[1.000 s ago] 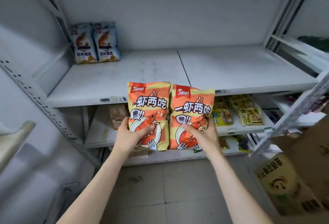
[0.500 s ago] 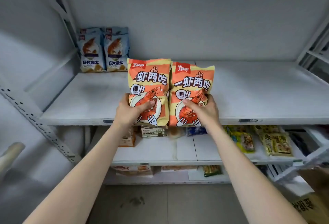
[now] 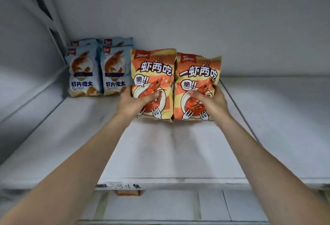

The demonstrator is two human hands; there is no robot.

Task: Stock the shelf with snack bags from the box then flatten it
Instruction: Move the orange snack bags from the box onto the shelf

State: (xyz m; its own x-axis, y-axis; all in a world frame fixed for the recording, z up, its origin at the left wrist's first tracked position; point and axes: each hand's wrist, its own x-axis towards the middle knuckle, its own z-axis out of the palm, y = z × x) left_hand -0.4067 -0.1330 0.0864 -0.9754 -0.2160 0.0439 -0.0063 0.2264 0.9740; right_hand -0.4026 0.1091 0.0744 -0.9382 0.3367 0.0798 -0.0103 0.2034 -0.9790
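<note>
The white shelf fills the view, with a pale wall closing its back edge and a slanted upright at its left edge.

Two orange bags stand upright side by side, touching, about halfway along the shelf and towards its back edge. The left bag and the right bag both face forward and show a prawn on a plate. Their bottoms sit at the shelf surface; whether they rest on it or hang just above it cannot be told.

The blue bags stand in the back left corner, two in front and two more close behind them. The nearest one is just beside the left bag.

The left hand grips the lower part of the left bag, with its thumb across the front and its fingers hidden round the side. The right hand grips the lower part of the right bag in the same way.

A small label is fixed to the front edge, left of the middle.
</note>
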